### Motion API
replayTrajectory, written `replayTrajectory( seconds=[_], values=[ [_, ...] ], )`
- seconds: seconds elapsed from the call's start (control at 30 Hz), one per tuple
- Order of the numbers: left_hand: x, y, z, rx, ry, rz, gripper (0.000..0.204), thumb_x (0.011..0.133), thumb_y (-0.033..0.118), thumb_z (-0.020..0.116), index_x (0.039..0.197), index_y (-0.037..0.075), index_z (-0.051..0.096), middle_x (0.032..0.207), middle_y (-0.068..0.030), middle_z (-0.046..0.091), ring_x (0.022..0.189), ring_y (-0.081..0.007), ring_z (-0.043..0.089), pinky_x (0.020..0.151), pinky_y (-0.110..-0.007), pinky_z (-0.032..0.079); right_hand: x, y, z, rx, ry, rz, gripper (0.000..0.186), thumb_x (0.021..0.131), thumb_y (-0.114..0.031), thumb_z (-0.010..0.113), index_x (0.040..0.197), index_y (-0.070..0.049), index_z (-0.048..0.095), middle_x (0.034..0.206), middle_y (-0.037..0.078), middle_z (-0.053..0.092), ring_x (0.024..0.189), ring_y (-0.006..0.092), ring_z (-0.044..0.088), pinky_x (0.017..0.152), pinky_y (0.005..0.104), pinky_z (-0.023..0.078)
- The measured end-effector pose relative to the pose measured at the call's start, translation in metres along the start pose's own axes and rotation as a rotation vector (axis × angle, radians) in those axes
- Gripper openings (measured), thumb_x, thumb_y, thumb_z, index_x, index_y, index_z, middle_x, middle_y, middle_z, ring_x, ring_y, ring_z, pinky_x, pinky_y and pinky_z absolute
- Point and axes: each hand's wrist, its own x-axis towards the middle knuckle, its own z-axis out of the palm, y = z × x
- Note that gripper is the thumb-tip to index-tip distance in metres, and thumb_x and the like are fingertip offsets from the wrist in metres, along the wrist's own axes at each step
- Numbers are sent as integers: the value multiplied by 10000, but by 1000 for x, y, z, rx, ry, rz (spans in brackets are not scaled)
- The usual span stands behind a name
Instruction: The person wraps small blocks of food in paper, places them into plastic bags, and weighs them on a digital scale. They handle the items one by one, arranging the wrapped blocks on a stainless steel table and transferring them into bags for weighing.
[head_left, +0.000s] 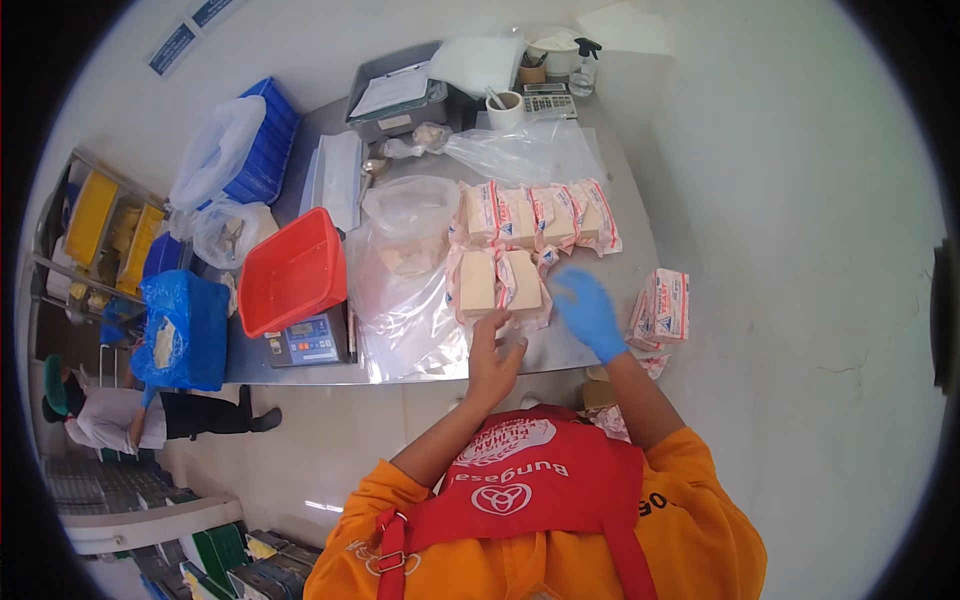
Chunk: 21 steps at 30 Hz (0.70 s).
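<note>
My bare left hand (494,362) is at the near edge of two pale beige blocks (520,279) lying in opened printed paper wrappers. Its fingers are apart, with the fingertips at the left block (477,281); firm contact is hard to make out. My right hand (587,312), in a blue glove, is just right of these blocks. Its fingers are blurred by motion, and I cannot see anything in them. Behind stands a row of several similar blocks (515,222), their red, white and blue wrappers (596,215) peeled partly open.
Wrapped packs (667,307) sit at the table's right edge. To the left are a clear plastic bag (400,310) and a red tray (292,272) on a digital scale (309,343). Farther back are a grey bin (400,110) and a white cup (505,110). A person (120,415) is beyond the table.
</note>
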Motion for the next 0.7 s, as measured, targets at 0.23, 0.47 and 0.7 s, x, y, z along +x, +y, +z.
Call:
replayTrajectory(
  seconds=[0.23,0.47,0.7],
  values=[
    [-9,-11,-5,-209,-83,-222,373,875,49,623,1243,36,564,1104,-64,652,936,-111,596,790,-266,510,-8,-16,-105,-713,535,318,834,731,-216,784,1453,-42,406,1311,249,518,1225,405,514,1018,433,440],
    [2,7,25,-180,-310,-175,341,888,74,648,1219,32,579,1052,-49,672,877,-106,618,751,-260,521,-15,6,-126,-480,383,187,712,700,-180,772,1349,-48,509,1197,199,561,1094,380,575,923,422,494],
    [11,25,51,26,-395,79,699,786,171,775,1395,46,456,1249,-150,587,1113,-250,603,931,-365,505,-47,-51,-103,8,302,-296,545,664,-95,773,1172,-50,580,1187,165,564,1112,335,571,967,388,470]
  ],
)
